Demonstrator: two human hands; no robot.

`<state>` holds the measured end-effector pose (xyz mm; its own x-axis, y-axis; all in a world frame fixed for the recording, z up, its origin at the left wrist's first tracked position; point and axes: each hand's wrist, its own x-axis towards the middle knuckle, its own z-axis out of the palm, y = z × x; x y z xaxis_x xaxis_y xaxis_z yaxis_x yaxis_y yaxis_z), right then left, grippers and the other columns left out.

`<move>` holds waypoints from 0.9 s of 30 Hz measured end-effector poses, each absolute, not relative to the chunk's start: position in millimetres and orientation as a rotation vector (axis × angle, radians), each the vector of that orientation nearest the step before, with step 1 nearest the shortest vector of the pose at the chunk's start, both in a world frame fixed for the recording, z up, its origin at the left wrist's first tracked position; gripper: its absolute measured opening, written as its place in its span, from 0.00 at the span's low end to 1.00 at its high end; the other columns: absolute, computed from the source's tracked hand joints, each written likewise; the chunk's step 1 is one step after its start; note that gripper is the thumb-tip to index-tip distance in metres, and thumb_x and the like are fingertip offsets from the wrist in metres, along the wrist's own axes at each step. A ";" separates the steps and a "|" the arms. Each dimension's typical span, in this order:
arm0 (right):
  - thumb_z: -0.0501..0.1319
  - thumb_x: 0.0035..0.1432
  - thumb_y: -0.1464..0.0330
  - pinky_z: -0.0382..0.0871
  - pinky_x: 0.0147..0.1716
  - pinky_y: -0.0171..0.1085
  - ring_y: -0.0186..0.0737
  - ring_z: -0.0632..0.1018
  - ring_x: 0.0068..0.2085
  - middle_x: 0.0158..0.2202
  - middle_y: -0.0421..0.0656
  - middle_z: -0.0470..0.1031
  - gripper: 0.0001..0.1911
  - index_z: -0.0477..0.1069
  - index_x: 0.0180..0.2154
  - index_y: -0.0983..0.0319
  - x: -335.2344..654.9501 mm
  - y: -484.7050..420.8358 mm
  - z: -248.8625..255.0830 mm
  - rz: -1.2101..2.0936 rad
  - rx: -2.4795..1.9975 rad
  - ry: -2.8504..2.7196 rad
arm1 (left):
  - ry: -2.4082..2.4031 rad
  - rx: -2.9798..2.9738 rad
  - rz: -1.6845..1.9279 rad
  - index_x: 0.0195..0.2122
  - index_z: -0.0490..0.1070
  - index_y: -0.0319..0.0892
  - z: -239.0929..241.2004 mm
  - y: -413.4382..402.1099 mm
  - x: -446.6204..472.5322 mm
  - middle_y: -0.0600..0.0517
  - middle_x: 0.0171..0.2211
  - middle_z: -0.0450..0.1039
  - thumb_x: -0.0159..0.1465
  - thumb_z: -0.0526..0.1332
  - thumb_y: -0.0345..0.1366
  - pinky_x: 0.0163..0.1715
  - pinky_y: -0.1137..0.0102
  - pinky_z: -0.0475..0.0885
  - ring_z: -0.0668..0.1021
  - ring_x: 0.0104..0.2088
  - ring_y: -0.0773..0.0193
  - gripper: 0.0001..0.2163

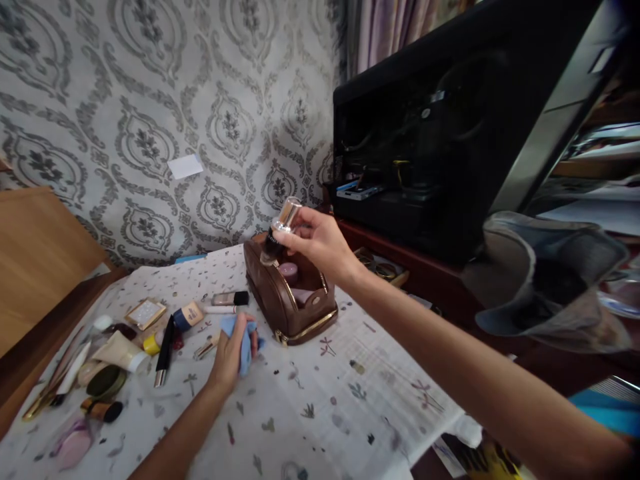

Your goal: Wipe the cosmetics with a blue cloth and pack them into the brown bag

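Note:
Above the open brown makeup bag [265,283], my right hand [323,243] grips a small cosmetic bottle [287,217]. It is tilted, with a shiny cap end up and a dark lettered part below. Inside the bag, a pink round container [289,272] shows; the other contents are partly hidden. My left hand [233,357] is closed around a light blue cloth [245,350], low over the patterned tablecloth. Just beyond it lie a foundation bottle [230,299] with a black cap and a slim white tube [220,310].
Several cosmetics cover the table's left side, including a cream tube [120,351], a black tube [164,353], a gold compact [145,313] and a pink item [73,447]. A large black screen [415,133] stands at the right. A grey hat [545,280] sits before it.

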<state>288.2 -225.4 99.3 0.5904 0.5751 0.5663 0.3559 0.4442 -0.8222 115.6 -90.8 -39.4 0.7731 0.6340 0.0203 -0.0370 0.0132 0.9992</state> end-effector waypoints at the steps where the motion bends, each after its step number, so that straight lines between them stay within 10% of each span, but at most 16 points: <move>1: 0.71 0.50 0.64 0.68 0.28 0.33 0.33 0.73 0.30 0.33 0.39 0.72 0.15 0.71 0.36 0.63 299.7 -222.9 102.1 0.083 -1.221 -1.001 | 0.518 1.536 0.552 0.34 0.71 0.40 -47.6 -88.8 114.4 0.56 0.18 0.68 0.56 0.62 0.67 0.19 0.74 0.63 0.70 0.18 0.68 0.30; 27: 0.62 0.61 0.73 0.71 0.51 0.40 0.50 0.76 0.54 0.53 0.54 0.76 0.14 0.74 0.49 0.66 354.3 -149.4 80.9 -0.171 -2.418 -1.017 | 0.440 1.724 0.434 0.34 0.68 0.41 -64.7 -79.0 110.6 0.56 0.20 0.68 0.61 0.62 0.61 0.22 0.73 0.67 0.71 0.20 0.69 0.24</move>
<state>354.3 -149.4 80.9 0.7118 0.6342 0.3019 0.6981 -0.5914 -0.4036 110.6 -79.0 -64.7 0.8568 0.5133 0.0487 0.0554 -0.1855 0.9811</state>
